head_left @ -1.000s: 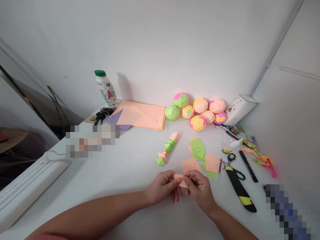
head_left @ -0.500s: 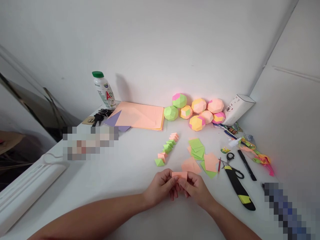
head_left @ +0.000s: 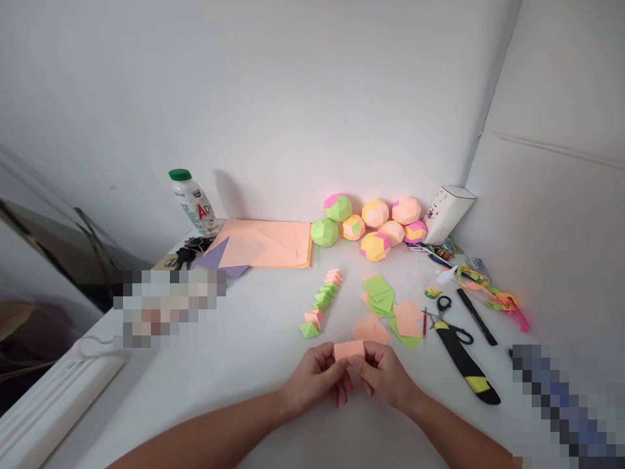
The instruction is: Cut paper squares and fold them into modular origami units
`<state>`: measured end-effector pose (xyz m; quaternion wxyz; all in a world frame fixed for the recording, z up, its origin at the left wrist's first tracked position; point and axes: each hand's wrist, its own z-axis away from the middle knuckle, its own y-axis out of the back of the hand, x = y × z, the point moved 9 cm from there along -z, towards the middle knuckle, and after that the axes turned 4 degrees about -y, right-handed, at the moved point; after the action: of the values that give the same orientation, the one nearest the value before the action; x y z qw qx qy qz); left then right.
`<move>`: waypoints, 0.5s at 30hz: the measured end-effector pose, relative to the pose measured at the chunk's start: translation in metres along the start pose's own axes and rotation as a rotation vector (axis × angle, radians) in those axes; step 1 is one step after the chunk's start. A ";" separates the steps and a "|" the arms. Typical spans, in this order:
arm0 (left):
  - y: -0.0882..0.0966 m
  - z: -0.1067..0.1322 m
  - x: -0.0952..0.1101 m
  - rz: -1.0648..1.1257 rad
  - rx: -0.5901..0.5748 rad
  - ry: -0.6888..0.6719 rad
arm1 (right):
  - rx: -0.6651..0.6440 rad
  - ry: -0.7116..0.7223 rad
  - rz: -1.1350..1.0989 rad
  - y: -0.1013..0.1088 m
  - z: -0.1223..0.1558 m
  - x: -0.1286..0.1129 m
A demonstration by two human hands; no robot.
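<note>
A small folded peach paper piece (head_left: 348,350) is pinched between both hands just above the white table (head_left: 234,365). My left hand (head_left: 316,380) grips its left end with closed fingers. My right hand (head_left: 385,378) grips its right end the same way. Just beyond the hands lie loose peach squares (head_left: 371,327) and green squares (head_left: 378,294). A row of small folded green and peach units (head_left: 323,302) runs away to the left of them.
Several paper balls (head_left: 374,227) sit by the back wall, beside a white box (head_left: 446,213). A stack of peach sheets (head_left: 266,243), a bottle (head_left: 191,203) and keys (head_left: 186,253) lie at back left. Scissors (head_left: 452,320), a black-yellow cutter (head_left: 466,369) and a pen (head_left: 476,316) lie right.
Both hands have turned and folded the peach paper into a narrower flat strip held level. The view has shifted, so everything on the table sits lower and further left.
</note>
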<state>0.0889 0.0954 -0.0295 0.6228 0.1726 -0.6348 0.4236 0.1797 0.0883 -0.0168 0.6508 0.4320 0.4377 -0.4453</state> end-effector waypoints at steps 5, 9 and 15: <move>-0.001 0.001 -0.002 -0.047 0.017 -0.007 | -0.018 -0.005 -0.026 0.000 -0.004 0.003; -0.001 0.001 -0.004 -0.075 0.039 -0.042 | -0.040 -0.044 -0.041 -0.002 -0.006 0.008; -0.003 0.003 -0.006 -0.133 0.021 -0.052 | 0.015 -0.104 -0.031 0.000 -0.005 0.017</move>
<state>0.0901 0.0900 -0.0339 0.6310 0.2319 -0.6333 0.3835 0.1825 0.0901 -0.0344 0.6624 0.4064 0.4065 -0.4805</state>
